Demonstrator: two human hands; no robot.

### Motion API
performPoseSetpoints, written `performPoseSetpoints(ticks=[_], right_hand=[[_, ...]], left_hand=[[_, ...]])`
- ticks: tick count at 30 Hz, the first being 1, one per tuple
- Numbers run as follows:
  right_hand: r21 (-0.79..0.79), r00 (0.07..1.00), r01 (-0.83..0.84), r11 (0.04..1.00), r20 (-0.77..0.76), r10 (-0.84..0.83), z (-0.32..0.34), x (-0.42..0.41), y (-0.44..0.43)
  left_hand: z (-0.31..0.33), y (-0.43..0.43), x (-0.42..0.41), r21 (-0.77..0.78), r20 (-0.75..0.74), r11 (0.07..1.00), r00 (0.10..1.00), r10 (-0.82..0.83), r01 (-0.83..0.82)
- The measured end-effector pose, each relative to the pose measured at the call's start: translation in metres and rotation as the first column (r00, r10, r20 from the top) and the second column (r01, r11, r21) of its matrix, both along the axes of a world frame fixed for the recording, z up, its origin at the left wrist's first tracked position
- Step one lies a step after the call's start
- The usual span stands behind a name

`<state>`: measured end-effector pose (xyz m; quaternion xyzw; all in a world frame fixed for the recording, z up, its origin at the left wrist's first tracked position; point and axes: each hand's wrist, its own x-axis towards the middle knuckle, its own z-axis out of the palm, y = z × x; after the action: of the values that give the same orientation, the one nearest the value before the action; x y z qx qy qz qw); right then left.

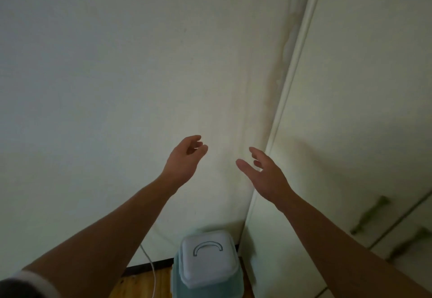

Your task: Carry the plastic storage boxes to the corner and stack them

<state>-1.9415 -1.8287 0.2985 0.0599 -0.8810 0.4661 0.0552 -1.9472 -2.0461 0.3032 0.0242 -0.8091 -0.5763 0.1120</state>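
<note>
A stack of translucent plastic storage boxes stands on the wooden floor in the corner, low in the view. The top box has a pale lid with a curved handle lying flat; a wider bluish box sits under it. My left hand and my right hand are raised well above the stack, in front of the wall, a short gap between them. Both hands hold nothing and their fingers are relaxed, slightly bent. Neither hand touches the boxes.
A pale wall fills the left and middle. A white cabinet with green handles stands to the right, forming the corner. A white cable runs down the wall onto the wooden floor left of the stack.
</note>
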Motion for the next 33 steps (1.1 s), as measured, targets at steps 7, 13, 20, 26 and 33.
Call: performPoseSetpoints(ticks=[7,13,20,26,33], right_hand=[[-0.083,0.997,0.061,0.995,-0.052,-0.065,0.021,0.056,0.053],[-0.115,0.990,0.132,0.985,-0.045,-0.137,0.018,0.099,0.084],[-0.100,0.962,0.260,0.961,-0.065,-0.267,0.026,0.141,0.124],[-0.103,0.902,0.414,0.904,-0.088,-0.423,0.042,0.182,0.135],[-0.063,0.818,0.561,0.825,-0.114,-0.564,0.054,0.239,0.123]], left_hand=[[0.016,0.053,0.048,-0.021,-0.040,0.997,0.996,-0.077,0.076],[0.017,0.096,0.078,-0.076,-0.036,0.981,0.983,-0.181,0.178],[0.038,0.146,0.089,-0.063,-0.077,0.944,0.941,-0.329,0.324],[0.054,0.173,0.103,-0.045,-0.119,0.877,0.869,-0.481,0.479],[0.064,0.187,0.125,-0.029,-0.157,0.769,0.757,-0.635,0.639]])
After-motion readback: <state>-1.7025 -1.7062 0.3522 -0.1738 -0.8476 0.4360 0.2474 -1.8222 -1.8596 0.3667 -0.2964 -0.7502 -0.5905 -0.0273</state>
